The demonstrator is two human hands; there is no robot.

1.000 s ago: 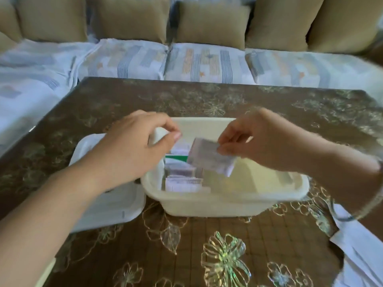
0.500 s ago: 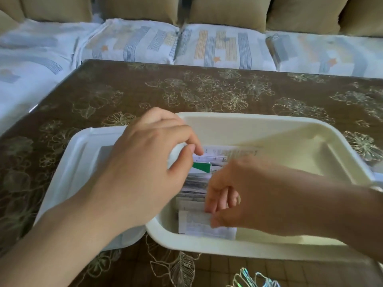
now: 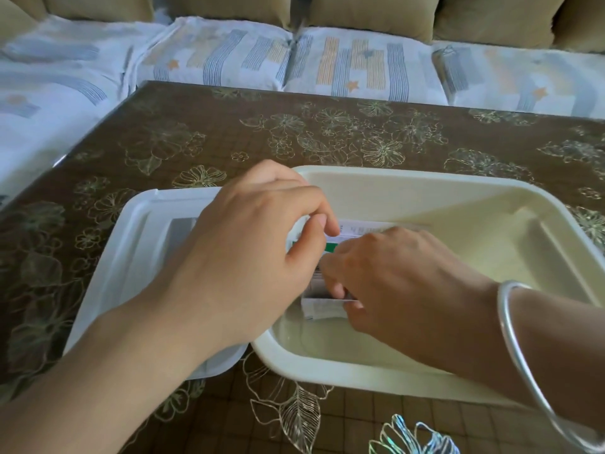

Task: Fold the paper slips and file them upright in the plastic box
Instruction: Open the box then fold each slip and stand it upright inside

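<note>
Filing paper slips upright at the left end of a cream plastic box.
Nearest, a silver bangle circles the right wrist. The right hand reaches into the box, its fingers curled onto the nearest slip. The left hand sits over the row, thumb and forefinger together; whether they grip paper cannot be told. A white lid lies just beside the box on the floral table, with sofa cushions beyond.

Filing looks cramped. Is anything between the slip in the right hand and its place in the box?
Nothing visible: the right hand holds the slip at the near end of the row inside the box; the left hand sits at the row's left.
</note>
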